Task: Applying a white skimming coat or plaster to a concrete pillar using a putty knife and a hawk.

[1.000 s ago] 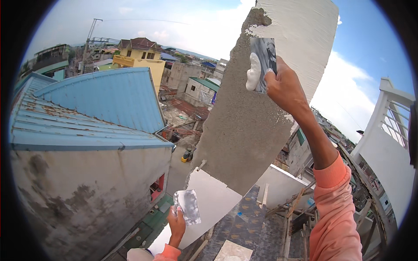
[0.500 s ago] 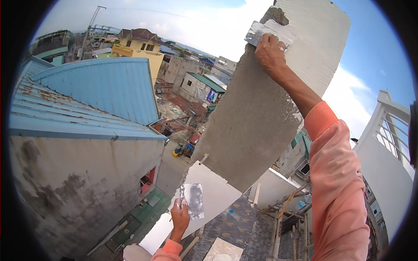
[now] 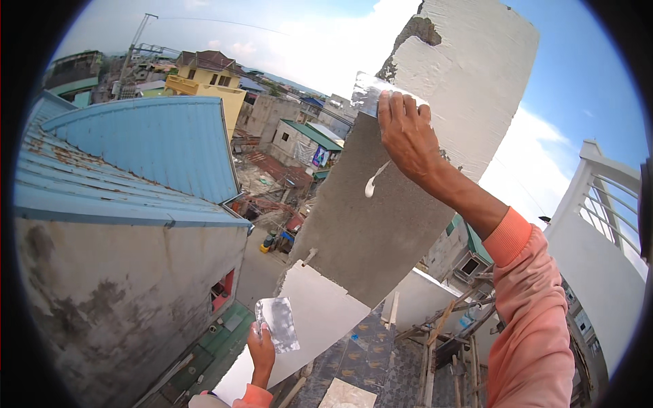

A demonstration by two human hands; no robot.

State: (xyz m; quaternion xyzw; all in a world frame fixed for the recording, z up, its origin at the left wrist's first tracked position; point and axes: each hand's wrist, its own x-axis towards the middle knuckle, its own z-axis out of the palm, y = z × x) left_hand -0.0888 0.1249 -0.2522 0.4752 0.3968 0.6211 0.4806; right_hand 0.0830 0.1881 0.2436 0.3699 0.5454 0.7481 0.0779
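Note:
In front of me rises a concrete pillar point(image 3: 354, 231), its upper part covered with white skim coat point(image 3: 483, 75) and its middle bare grey. My right hand point(image 3: 411, 139) is closed on a flat metal putty knife point(image 3: 367, 94), laid on the pillar at the lower edge of the white coat. A white dollop of putty point(image 3: 369, 188) with a thin tail shows just below that hand, against the grey; whether it sticks there or falls I cannot tell. Lower left, my left hand point(image 3: 261, 350) grips a second putty knife point(image 3: 279, 325), its blade smeared with putty.
A rough unplastered patch point(image 3: 423, 30) shows at the pillar's top left edge. Below are dark patterned tiles point(image 3: 360, 357), a pale board point(image 3: 347, 394) and wooden scaffolding point(image 3: 435, 333). A white railing wall point(image 3: 605, 204) stands right, a blue metal roof point(image 3: 143, 146) left, with a drop between.
My right hand has drawn its putty knife down and left, leaving fresh white putty above. The white dollop has appeared below it. My left hand has shifted slightly left and down.

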